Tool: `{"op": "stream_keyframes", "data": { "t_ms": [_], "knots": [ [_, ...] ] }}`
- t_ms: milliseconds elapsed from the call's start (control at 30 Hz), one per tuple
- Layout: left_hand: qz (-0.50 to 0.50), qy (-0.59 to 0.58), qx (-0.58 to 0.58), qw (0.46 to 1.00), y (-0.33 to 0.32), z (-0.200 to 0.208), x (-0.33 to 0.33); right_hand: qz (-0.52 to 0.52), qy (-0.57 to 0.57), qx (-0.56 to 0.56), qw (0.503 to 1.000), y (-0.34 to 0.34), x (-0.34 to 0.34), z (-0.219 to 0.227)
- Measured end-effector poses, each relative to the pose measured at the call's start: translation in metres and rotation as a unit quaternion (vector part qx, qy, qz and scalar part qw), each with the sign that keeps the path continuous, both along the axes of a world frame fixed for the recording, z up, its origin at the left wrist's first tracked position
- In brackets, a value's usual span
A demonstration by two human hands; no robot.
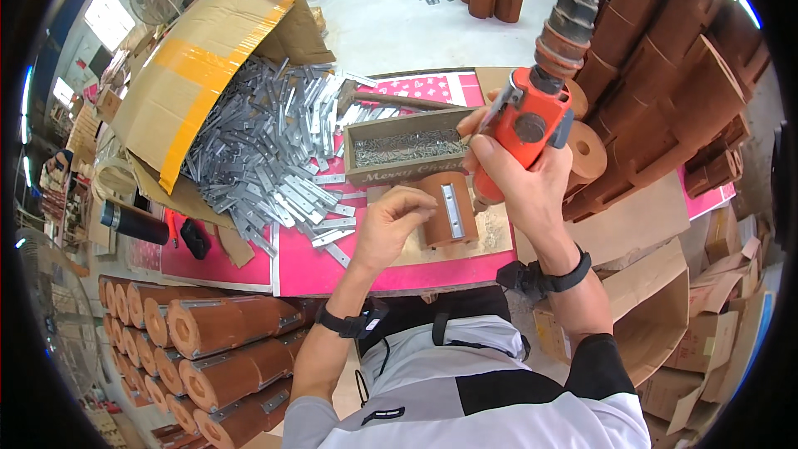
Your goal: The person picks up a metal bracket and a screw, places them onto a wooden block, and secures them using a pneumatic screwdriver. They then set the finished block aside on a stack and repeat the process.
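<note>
A brown cylinder [432, 231] lies on a board at the table's front edge. Along its upper side runs a silver metal strip [452, 209] with holes. My left hand [394, 223] is beside the cylinder's left side, its thumb and fingers pinched together. Whatever they may hold is too small to make out. My right hand [525, 176] grips a red power screwdriver [529, 120], held upright just right of the cylinder. The driver's lower tip is partly hidden by my hand. Behind the cylinder stands a wooden box [366, 175] of small screws.
A cardboard box [199, 58] spills a heap of metal strips [266, 141] at left. A hammer [399, 100] lies behind the screw box. Brown cylinders are stacked at right [665, 75] and lower left [224, 324]. A black bottle [133, 223] lies at far left.
</note>
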State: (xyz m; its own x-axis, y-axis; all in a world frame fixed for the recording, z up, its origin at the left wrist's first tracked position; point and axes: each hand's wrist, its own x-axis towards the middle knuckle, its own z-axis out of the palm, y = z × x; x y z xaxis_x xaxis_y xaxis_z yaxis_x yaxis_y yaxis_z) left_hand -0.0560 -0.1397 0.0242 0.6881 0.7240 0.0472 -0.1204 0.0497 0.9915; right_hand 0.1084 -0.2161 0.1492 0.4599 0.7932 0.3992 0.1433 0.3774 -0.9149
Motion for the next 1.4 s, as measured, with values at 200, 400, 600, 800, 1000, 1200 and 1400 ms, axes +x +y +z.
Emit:
{"op": "stream_keyframes", "data": {
  "t_ms": [200,400,600,800,1000,1200,1400],
  "knots": [
    [0.01,-0.003,-0.02,1.0,-0.01,0.007,0.011,0.016,0.004,0.037,0.999,0.014,-0.009,0.001],
    [0.052,0.054,0.213,0.974,-0.006,0.009,0.012,0.022,-0.002,0.049,0.999,0.02,-0.012,0.002],
    [0.077,0.062,0.146,0.984,-0.016,0.024,0.019,0.014,-0.014,0.038,0.999,0.024,-0.013,-0.002],
    [0.075,0.117,0.222,0.965,-0.016,0.037,0.02,0.017,-0.015,0.026,0.999,0.025,-0.014,-0.002],
    [0.084,0.134,0.242,0.957,-0.017,0.036,0.023,0.01,-0.028,0.026,0.999,0.023,-0.012,-0.007],
    [0.048,0.158,0.267,0.949,-0.013,0.037,0.022,0.001,-0.04,0.026,0.999,0.023,-0.011,-0.003],
    [0.052,0.152,0.259,0.952,-0.012,0.033,0.024,0.008,-0.035,0.028,0.999,0.022,-0.009,-0.004]
  ]
}}
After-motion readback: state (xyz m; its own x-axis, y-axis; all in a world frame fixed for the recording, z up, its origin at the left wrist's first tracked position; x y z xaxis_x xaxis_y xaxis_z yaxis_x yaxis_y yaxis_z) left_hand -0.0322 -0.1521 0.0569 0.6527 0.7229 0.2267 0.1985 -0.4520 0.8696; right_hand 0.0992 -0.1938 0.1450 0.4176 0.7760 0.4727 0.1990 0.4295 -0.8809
